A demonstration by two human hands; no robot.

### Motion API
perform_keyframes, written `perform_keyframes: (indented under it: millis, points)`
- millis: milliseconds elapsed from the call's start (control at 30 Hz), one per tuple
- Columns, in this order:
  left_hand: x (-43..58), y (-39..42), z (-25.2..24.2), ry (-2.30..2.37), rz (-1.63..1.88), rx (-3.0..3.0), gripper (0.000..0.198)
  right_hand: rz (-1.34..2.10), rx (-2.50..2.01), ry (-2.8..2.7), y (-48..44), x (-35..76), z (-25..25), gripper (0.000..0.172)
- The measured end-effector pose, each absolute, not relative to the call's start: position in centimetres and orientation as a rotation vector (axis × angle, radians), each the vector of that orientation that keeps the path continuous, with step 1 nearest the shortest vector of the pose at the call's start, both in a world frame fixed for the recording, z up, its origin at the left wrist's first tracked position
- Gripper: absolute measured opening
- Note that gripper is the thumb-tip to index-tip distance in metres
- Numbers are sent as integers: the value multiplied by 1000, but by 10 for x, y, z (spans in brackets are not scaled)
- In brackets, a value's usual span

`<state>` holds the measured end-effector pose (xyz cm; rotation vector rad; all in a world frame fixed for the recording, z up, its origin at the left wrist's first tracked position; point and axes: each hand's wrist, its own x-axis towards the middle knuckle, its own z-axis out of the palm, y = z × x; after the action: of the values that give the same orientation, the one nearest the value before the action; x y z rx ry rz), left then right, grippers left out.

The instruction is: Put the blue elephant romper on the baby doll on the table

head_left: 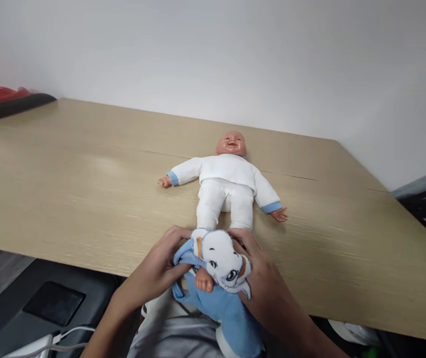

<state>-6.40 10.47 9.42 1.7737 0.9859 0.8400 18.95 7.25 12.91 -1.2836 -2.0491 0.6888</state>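
A baby doll (227,169) in a white top and white trousers with blue cuffs lies on its back, its legs towards me. At the table's near edge, both my hands hold a blue doll garment (213,301) with a white animal-face patch (218,253). My left hand (170,258) pinches the blue fabric beside the patch, thumb on top. On the other side, my right hand (259,266) grips the garment, its fingertips partly hidden behind the patch. One bare doll foot (204,280) shows below the patch, against the blue fabric. The other foot is hidden.
The wooden table (86,199) runs back to a pale wall. A red and black object (7,102) is at the far left. Below the edge, a dark phone-like slab (54,302) and a white device with cables (36,346) lie on a black seat.
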Motion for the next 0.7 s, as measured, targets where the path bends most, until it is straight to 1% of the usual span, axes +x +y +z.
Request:
perform_keyframes:
  millis: [167,233,400,500,633,700]
  points:
    - [-65,110,99,985,846,1691,32,1016,-1076,-1980,83,195,137,61]
    - [-61,109,100,960,852,1601,32,1077,-1037,-1998,83,199,138,63]
    - [-53,111,99,924,885,1488,23,997,-986,-2062,88,209,138,62]
    - [-53,118,98,959,904,1508,22,932,-1026,-2090,92,210,142,65]
    - [-55,126,98,974,917,1522,20,945,-1103,-2125,93,210,145,70]
    - [-55,128,99,971,946,1529,21,950,-1079,-2100,93,211,140,66]
